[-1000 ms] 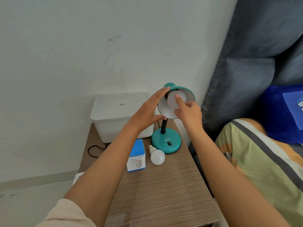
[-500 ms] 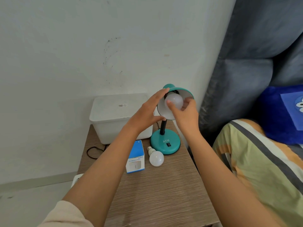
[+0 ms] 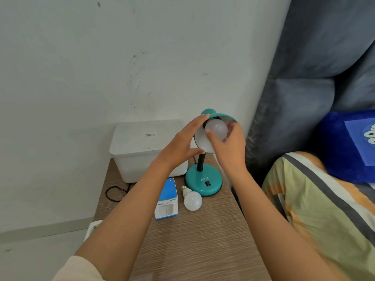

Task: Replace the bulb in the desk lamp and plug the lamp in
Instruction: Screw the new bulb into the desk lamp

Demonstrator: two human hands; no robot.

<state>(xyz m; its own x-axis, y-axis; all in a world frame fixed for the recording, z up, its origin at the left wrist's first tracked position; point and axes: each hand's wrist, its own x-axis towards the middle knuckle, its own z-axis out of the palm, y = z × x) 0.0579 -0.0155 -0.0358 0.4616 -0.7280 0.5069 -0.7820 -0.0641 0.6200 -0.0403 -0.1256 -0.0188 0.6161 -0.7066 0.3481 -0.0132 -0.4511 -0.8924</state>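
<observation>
A teal desk lamp (image 3: 203, 182) stands at the back right of a wooden bedside table (image 3: 192, 240). Its shade (image 3: 221, 115) tilts toward me. My left hand (image 3: 180, 145) grips the left rim of the shade. My right hand (image 3: 229, 145) has thumb and fingers closed around a white bulb (image 3: 216, 128) inside the shade; its screw base is hidden. A second white bulb (image 3: 192, 199) lies on the table in front of the lamp base, metal cap pointing toward the wall.
A blue and white carton (image 3: 167, 199) lies left of the loose bulb. A white lidded plastic box (image 3: 146, 149) sits at the back against the wall. A black cord (image 3: 115, 192) loops beside it. A grey padded headboard (image 3: 294, 98) and striped bedding (image 3: 324, 209) fill the right.
My right hand has shifted its hold around the bulb in the shade, thumb moving to the bulb's left side. The left hand stays on the shade rim.
</observation>
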